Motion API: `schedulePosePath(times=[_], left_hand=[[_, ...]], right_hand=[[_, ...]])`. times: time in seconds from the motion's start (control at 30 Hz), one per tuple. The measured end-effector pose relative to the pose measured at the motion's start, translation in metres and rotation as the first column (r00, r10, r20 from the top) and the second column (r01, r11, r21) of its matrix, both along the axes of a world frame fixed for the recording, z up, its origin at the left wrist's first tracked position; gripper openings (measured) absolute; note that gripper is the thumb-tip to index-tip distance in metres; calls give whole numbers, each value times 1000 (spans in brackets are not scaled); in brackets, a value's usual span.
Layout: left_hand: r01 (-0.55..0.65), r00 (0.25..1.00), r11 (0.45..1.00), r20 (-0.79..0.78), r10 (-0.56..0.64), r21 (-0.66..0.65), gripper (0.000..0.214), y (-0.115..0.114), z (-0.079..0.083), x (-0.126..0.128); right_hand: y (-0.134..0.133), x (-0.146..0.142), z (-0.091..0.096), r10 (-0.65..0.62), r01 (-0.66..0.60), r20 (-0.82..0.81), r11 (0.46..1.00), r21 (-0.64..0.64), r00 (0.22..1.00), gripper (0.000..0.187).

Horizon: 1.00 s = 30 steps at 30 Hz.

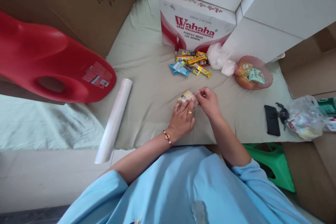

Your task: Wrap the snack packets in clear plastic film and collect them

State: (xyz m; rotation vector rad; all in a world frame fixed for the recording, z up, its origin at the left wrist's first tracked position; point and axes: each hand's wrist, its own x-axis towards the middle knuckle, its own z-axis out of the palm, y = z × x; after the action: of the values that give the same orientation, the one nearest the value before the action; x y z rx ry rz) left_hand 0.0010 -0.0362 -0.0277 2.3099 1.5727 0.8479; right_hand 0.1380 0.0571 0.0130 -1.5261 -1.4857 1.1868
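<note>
A small yellow-and-white packet [187, 96] with clear plastic around it lies on the cloth-covered table [149, 112]. My left hand [182, 119], with a ring and a beaded bracelet, rests on its near edge with the fingers stretched out and pressing down. At the packet's right side, my right hand [208, 102] is closed in a pinch on the clear plastic. My fingers cover part of the packet. Beyond my hands lies a pile of snack bars [198, 59] in yellow wrappers, with blue packets [180, 68] at its left.
A white Wahaha carton [196, 24] stands behind the snacks. To its right are a crumpled white plastic bag [217, 56] and a pink bowl [266, 77]. A white roll [114, 122] and a red jug [65, 45] lie left. A black phone [272, 120] lies right.
</note>
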Motion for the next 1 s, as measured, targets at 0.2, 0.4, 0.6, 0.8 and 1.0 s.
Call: schedulePosePath(times=[0.2,0.4,0.6,0.8,1.0], left_hand=[[-49,986,996,163,37,70,73,-11,1,-15],[-387,858,900,278,432,-201,35,5,-5,-36],[-310,758,897,488,433,-315,25,22,-10,-36],[-359,701,883,538,468,-302,19,4,-5,-36],[-362,678,870,546,491,-334,20,-7,1,-39]], right_hand=[[16,-23,-13,142,-245,453,953,176,880,10],[-16,-30,-6,136,-435,725,867,243,675,24],[-52,-40,4,119,-534,859,823,195,497,39],[-59,-35,-11,56,-497,819,818,290,571,31],[-47,-2,-15,29,-338,605,850,404,796,34]])
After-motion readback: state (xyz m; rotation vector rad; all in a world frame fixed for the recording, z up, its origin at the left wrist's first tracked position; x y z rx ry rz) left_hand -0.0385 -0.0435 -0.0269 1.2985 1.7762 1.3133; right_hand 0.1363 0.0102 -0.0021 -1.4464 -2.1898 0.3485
